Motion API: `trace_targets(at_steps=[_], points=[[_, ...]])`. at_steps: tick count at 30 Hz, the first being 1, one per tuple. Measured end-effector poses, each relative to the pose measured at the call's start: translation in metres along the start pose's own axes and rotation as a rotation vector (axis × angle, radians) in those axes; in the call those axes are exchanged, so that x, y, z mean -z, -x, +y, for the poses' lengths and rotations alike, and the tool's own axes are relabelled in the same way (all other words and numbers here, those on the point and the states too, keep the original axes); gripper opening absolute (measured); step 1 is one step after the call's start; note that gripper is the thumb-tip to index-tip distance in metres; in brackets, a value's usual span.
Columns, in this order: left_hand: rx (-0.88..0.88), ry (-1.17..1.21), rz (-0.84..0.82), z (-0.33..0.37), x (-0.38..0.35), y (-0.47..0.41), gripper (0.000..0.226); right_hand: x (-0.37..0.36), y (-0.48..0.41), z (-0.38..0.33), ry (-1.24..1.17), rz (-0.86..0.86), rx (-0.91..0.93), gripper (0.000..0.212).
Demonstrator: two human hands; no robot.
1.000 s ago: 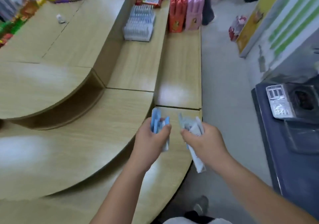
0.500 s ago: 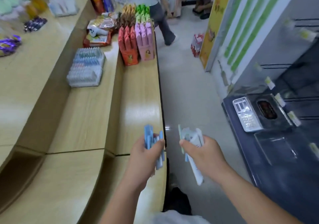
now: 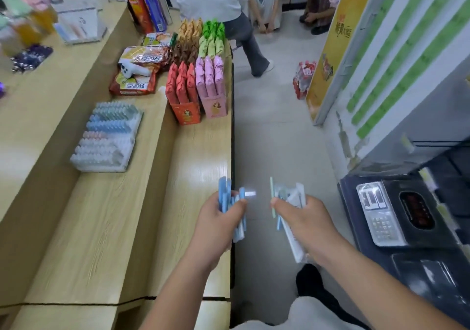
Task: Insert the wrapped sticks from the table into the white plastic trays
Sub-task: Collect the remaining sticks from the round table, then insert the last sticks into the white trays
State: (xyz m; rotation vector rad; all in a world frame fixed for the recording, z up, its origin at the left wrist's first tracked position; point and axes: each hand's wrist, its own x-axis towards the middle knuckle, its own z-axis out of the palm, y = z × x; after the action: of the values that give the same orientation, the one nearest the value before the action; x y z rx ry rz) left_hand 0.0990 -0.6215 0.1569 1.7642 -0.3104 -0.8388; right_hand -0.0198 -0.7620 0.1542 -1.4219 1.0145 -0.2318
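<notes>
Many sticks (image 3: 223,192) protrude: left grip (image 3: 219,220), right grip (image 3: 308,221) (upright-ish).

I see bright, even light, glare on the counter (image 3: 203,156) just beyond my left hand (image 3: 219,219), and blurred, bowed far edges.

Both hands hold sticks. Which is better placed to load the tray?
Left. The left hand, gripping blue sticks, is over the counter edge, nearer the white tray; the right hand hangs over the aisle floor, farther off.
</notes>
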Motion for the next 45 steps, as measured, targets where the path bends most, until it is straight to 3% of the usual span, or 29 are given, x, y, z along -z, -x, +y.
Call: trace_targets(at_steps=[8, 12, 15, 20, 27, 31, 35, 41, 45], points=[[0.074, 0.147, 0.263, 0.044, -0.023, -0.090, 0.008, 0.009, -0.138, -0.065, 0.176, -0.249, 0.108, 0.035], [0.134, 0.272, 0.510, 0.048, 0.006, -0.108, 0.019, -0.028, -0.189, -0.094, 0.274, -0.432, 0.085, 0.034], [0.205, 0.359, 0.722, 0.032, 0.044, -0.114, 0.019, -0.090, -0.218, -0.108, 0.394, -0.572, 0.095, 0.027], [0.317, 0.451, 1.052, -0.022, 0.117, -0.132, 0.008, -0.231, -0.245, -0.101, 0.631, -0.880, 0.190, 0.041], [0.453, 0.401, 1.441, -0.079, 0.208, -0.153, 0.011, -0.404, -0.233, -0.089, 0.833, -1.123, 0.468, 0.029], [0.578, 0.300, 1.650, -0.114, 0.247, -0.162, 0.016, -0.486, -0.213, -0.065, 0.946, -1.212, 0.739, 0.029], [0.777, 0.127, 1.774, -0.152, 0.267, -0.177, 0.018, -0.544, -0.211, -0.027, 1.116, -1.277, 1.049, 0.014], [0.930, -0.171, 1.772, -0.174, 0.292, -0.199, 0.027, -0.579, -0.215, -0.010, 1.197, -1.145, 1.407, 0.037], [0.882, -0.282, 1.804, -0.176, 0.301, -0.214, 0.059, -0.585, -0.221, -0.012, 1.235, -1.085, 1.477, 0.051]])
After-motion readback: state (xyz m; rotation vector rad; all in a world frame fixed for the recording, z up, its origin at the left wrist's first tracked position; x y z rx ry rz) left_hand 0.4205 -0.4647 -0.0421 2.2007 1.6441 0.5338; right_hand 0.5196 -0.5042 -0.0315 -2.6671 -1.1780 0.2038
